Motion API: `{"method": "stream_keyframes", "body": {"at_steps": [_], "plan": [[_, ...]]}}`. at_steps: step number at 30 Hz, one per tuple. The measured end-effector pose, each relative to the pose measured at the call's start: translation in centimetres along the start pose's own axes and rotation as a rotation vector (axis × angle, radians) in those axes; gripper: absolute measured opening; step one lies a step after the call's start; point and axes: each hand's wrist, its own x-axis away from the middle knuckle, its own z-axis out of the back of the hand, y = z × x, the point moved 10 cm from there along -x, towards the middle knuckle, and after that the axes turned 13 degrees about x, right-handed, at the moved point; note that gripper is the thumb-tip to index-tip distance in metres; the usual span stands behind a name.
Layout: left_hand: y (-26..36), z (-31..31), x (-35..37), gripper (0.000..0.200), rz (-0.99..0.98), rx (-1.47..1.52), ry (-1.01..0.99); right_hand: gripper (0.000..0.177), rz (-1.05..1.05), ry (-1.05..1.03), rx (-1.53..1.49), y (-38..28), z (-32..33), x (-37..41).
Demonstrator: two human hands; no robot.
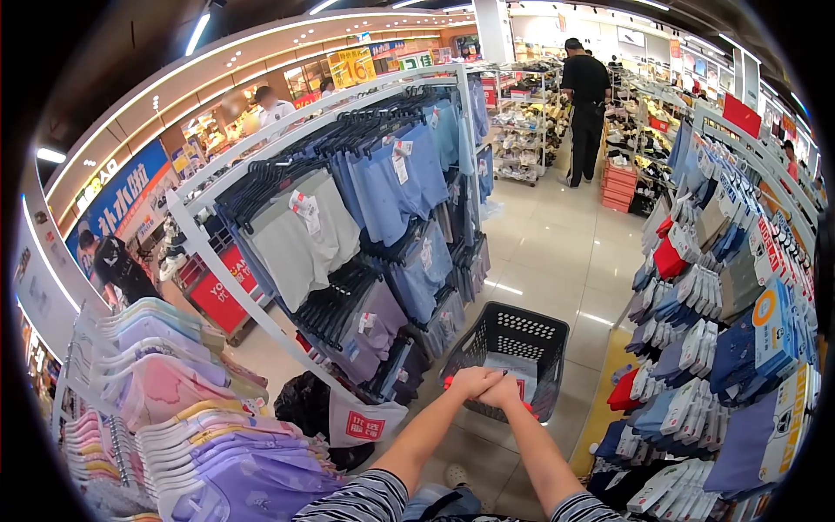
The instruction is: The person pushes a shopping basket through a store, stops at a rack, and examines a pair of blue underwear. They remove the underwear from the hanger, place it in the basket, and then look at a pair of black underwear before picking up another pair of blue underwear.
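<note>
My left hand (475, 383) and my right hand (499, 393) meet in front of me, fingers closed on the handle of a black shopping basket (539, 335). Red parts of the handle show on both sides of my hands. Perforated walls surround the basket's inside, where a pale flat item with some red print (513, 365) lies at the bottom, partly hidden by my hands. Whether the basket has wheels is out of sight.
A white rack of hanging shorts (304, 230) stands to the left, and pastel garments (235, 461) hang nearer. Packaged underwear (687, 348) lines the right side. Along the tiled aisle (557, 252), a person in black (584, 104) stands near shoe shelves (522, 122).
</note>
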Motion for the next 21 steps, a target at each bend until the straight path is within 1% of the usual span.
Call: {"method": "stream_keyframes", "body": {"at_steps": [5,7,8,10,14,16,17,19,20,21], "plan": [[0.1,0.1,0.2,0.049,-0.020,0.016,0.019,0.039,-0.023,-0.005,-0.039,0.1,0.3,0.2],[-0.1,-0.1,0.1,0.049,0.018,-0.005,-0.014,0.039,-0.003,-0.071,-0.042,0.1,-1.1,-0.3],[0.1,0.0,0.2,0.049,0.014,-0.010,-0.012,0.039,-0.004,-0.064,-0.043,0.3,-1.3,-0.5],[0.2,0.3,0.2,0.048,0.014,0.017,0.015,0.040,0.011,0.017,-0.030,0.2,-0.9,-0.5],[0.6,0.6,0.1,0.047,-0.011,0.024,0.024,0.039,0.014,0.017,-0.005,0.3,-0.6,-0.6],[0.8,0.9,0.3,0.046,-0.028,-0.006,0.063,0.039,0.016,0.050,-0.051,0.2,0.0,-0.3],[0.8,0.8,0.3,0.046,-0.027,-0.001,0.061,0.039,0.015,0.045,-0.049,0.1,0.2,-0.2],[1.3,1.4,0.2,0.042,-0.077,0.009,0.139,0.040,0.005,0.029,-0.022,0.2,0.6,-0.3],[1.4,1.3,0.2,0.042,-0.078,0.010,0.137,0.040,0.003,0.028,-0.022,0.4,0.4,-0.5],[1.9,2.0,0.5,0.040,-0.130,-0.015,0.220,0.037,0.018,0.040,-0.012,0.4,0.2,-0.7]]}}
